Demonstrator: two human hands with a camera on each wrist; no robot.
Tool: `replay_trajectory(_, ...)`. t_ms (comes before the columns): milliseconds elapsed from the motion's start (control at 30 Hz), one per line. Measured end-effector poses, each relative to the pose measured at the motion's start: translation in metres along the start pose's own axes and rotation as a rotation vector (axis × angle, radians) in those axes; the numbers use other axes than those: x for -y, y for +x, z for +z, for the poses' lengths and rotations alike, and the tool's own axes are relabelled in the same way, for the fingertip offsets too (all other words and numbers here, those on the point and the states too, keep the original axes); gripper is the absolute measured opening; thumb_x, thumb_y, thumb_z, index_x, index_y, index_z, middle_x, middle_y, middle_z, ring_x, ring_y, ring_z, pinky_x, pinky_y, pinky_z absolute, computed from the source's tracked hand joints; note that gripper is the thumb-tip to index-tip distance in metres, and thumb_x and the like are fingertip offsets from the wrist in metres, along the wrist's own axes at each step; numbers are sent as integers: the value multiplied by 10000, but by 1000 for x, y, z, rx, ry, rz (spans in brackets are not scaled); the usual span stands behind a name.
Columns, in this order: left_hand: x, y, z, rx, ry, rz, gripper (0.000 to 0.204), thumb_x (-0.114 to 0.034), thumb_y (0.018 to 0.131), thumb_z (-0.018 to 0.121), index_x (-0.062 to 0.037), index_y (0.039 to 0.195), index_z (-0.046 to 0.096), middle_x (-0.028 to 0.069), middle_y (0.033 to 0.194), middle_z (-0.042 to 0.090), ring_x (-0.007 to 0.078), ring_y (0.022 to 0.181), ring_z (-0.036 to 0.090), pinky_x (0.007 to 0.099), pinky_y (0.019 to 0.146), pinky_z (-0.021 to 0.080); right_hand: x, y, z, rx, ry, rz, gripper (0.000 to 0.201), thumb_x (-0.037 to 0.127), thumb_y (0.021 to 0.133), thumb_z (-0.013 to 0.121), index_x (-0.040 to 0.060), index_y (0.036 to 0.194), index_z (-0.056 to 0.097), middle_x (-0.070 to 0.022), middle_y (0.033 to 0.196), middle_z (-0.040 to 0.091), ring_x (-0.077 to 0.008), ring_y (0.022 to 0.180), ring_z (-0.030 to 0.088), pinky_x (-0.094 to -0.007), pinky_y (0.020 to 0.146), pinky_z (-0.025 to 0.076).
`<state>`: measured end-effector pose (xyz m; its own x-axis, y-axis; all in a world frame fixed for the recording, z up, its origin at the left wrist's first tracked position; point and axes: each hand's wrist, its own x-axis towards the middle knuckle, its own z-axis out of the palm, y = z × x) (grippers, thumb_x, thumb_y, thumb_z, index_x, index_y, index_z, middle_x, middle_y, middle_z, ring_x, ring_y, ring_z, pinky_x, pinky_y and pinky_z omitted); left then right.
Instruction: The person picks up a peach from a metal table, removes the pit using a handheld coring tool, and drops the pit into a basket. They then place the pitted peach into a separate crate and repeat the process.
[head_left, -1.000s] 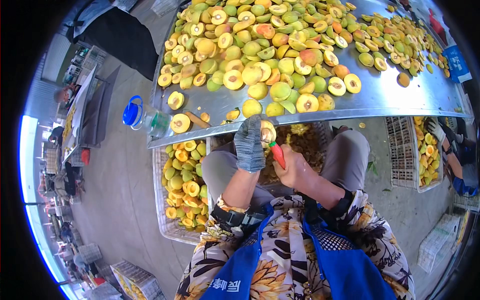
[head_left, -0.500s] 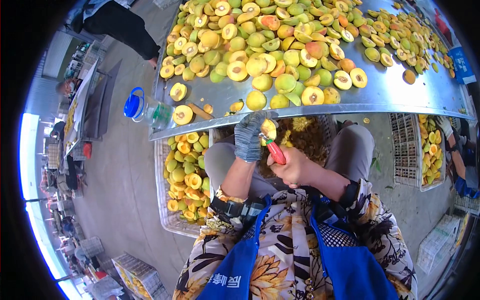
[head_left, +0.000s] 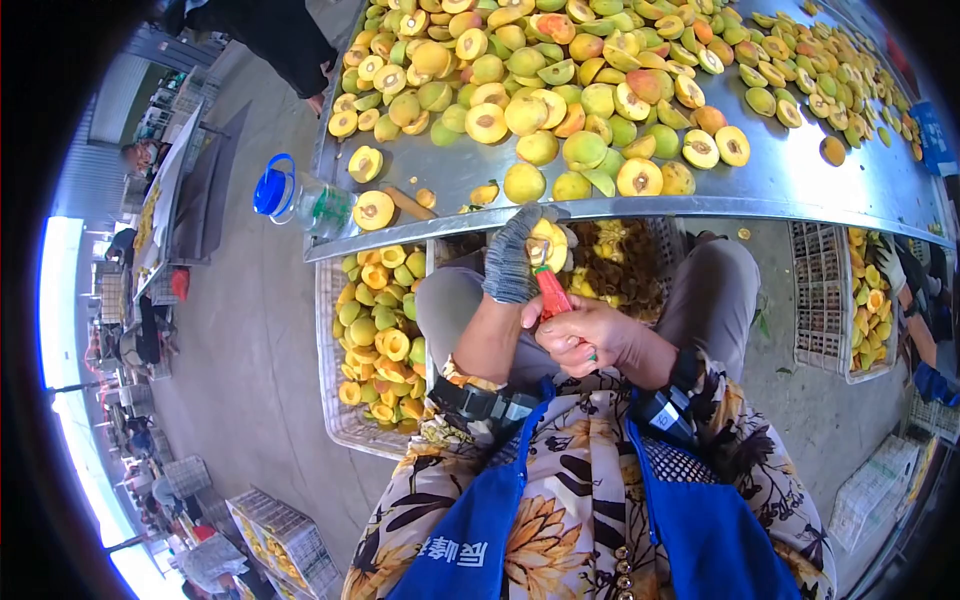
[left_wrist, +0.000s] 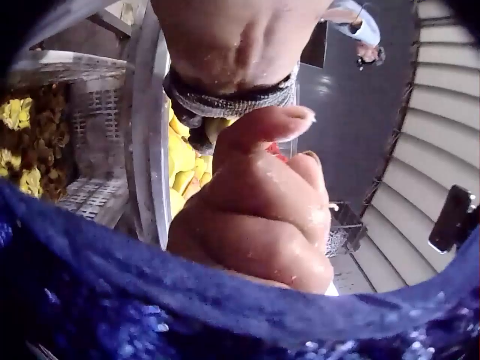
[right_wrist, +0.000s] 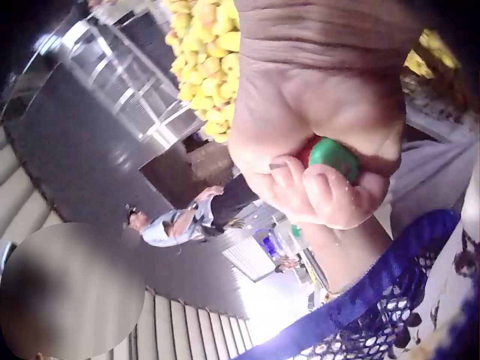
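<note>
My left hand (head_left: pixel 510 262), in a grey knitted glove, holds a yellow peach half (head_left: pixel 548 243) just below the table's front edge, its cut face turned up. In my bare right hand (head_left: pixel 600 335) is a red-handled pitting tool (head_left: pixel 552 293), whose metal tip lies against the middle of the cut face. The right wrist view shows the fingers curled round the handle, with its green end (right_wrist: pixel 334 159) poking out of the fist. In the left wrist view the glove's cuff (left_wrist: pixel 232 101) shows beyond the bare right hand (left_wrist: pixel 255 210); the peach half is mostly hidden there.
Many halved peaches (head_left: pixel 530 110) lie piled on the metal table (head_left: pixel 450 215). A blue-capped bottle (head_left: pixel 320 208) stands at its left corner. Below are a crate of peach halves (head_left: pixel 335 400) and, between the knees, a container of brown pits (head_left: pixel 640 265). Another crate (head_left: pixel 815 290) stands right.
The peach half has tilted and turned back to face up, with the tool tip moving on it. My right fist has rolled over. A person in black at upper left has stepped along the table.
</note>
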<state>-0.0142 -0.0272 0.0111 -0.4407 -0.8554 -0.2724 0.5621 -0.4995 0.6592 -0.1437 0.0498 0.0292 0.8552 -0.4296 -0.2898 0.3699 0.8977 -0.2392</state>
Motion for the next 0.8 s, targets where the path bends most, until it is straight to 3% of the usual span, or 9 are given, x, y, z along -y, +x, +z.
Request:
replay_trajectory(133, 4, 4, -2, -490, -340, 229, 341, -359, 740, 584, -59, 889, 520, 109, 747, 586, 196, 607, 557, 335, 511, 469, 3, -15, -3, 143, -115, -115, 203, 53, 808, 465, 85, 1008, 445, 30, 494, 324, -41, 340, 295, -204, 305, 233)
replay_trajectory(167, -12, -11, -28, -369, -263, 204, 334, -360, 726, 600, -79, 891, 526, 81, 771, 584, 191, 646, 561, 337, 517, 471, 8, -22, -5, 144, -137, -131, 203, 53, 808, 465, 85, 1008, 445, 30, 494, 324, -41, 340, 295, -204, 305, 233)
replay_trajectory(267, -60, -53, -76, -503, -94, 433, 239, -235, 777, 583, -64, 941, 554, 41, 811, 590, 163, 708, 573, 279, 614, 480, 21, -36, -20, -197, -655, -107, 159, 109, 821, 472, 42, 965, 481, -51, 541, 467, -152, 381, 449, -259, 374, 378)
replay_trajectory(300, -72, -69, -131, -582, 743, 617, 214, -203, 778, 593, -42, 919, 582, 47, 859, 598, 155, 755, 580, 269, 668, 477, 12, -36, -48, -192, -672, -123, 159, 109, 821, 472, 42, 965, 481, -51, 541, 467, -152, 381, 449, -259, 374, 378)
replay_trajectory(367, -98, -90, -152, -904, 1324, 57, 345, -227, 722, 653, -19, 990, 593, 114, 941, 595, 207, 809, 575, 300, 731, 454, -11, -34, -104, -863, -2184, -464, 159, 73, 708, 544, 45, 864, 531, -112, 609, 537, -258, 481, 535, -333, 455, 437)
replay_trajectory(433, -106, -93, -121, -1037, 2034, 117, 458, -349, 671, 676, -25, 985, 596, 153, 1003, 572, 247, 927, 549, 330, 801, 425, -14, -32, -103, -921, -2154, -402, 139, 82, 694, 548, 47, 828, 534, -134, 635, 546, -290, 538, 549, -357, 492, 447)
replay_trajectory(600, -86, 5, -34, -652, 1922, 276, 475, -425, 697, 595, -104, 1045, 567, 170, 1040, 551, 306, 988, 511, 370, 844, 392, -7, -23, -66, -920, -1996, -320, 121, 134, 706, 532, 74, 808, 506, -137, 646, 558, -285, 700, 578, -382, 600, 463)
replay_trajectory(667, -74, 49, 10, -371, 1961, -50, 505, -437, 696, 583, -103, 1073, 547, 194, 1018, 554, 307, 989, 510, 383, 845, 398, -5, -27, -63, -888, -1947, -565, 112, 146, 722, 531, 70, 792, 488, -143, 635, 548, -312, 640, 566, -398, 554, 453)
replay_trajectory(800, -33, 108, -11, -191, 2048, -76, 461, -399, 643, 662, -179, 1040, 583, 158, 928, 594, 304, 864, 573, 363, 779, 443, 3, -38, -57, -951, -1920, -631, 145, 156, 722, 546, 67, 822, 489, -165, 624, 543, -324, 633, 561, -406, 533, 443)
